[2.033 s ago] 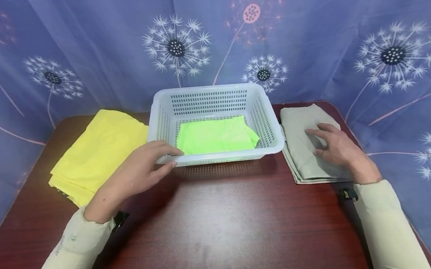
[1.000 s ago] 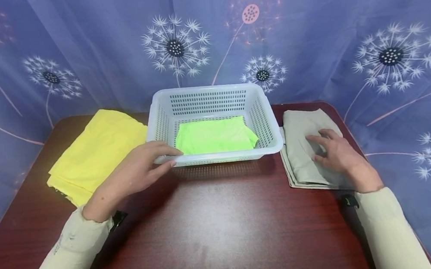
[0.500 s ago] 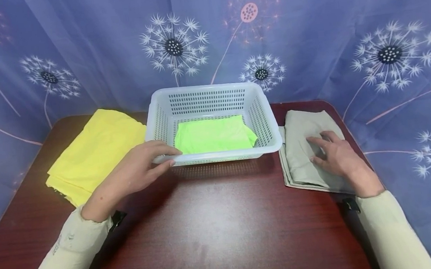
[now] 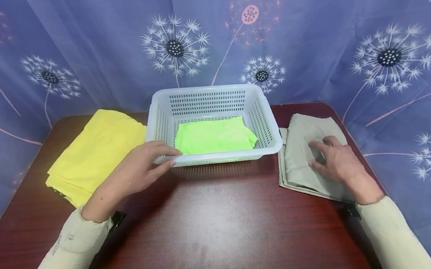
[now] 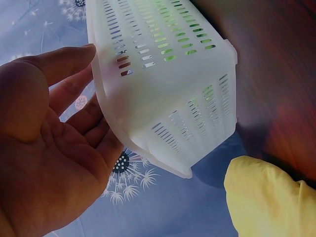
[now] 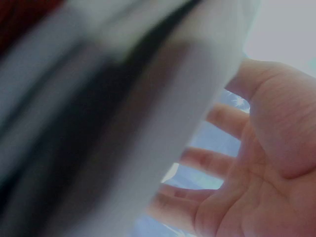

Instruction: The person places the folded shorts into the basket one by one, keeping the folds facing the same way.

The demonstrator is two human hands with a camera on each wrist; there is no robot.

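My left hand (image 4: 138, 168) grips the near-left rim of a white slotted plastic basket (image 4: 221, 156). In the left wrist view the thumb presses the outside of the basket wall (image 5: 148, 98), with the other fingers over the rim. A folded bright green cloth (image 4: 213, 135) lies on the basket floor. On the right, my right hand (image 4: 336, 159) rests with spread, loosely bent fingers on a folded grey-green cloth (image 4: 300, 161). The right wrist view shows this cloth's layered edge (image 6: 163, 118) close up and blurred, the fingertips on its upper face.
A folded yellow cloth (image 4: 100, 150) lies left of the basket, partly behind the left forearm. Everything stands on a dark red-brown wooden table (image 4: 216, 221). Close behind it hangs a blue curtain (image 4: 113, 44) with dandelion prints.
The grey-green cloth has slid towards me and turned a little on the table, with my right hand moving along on top. My left hand and the basket have stayed put.
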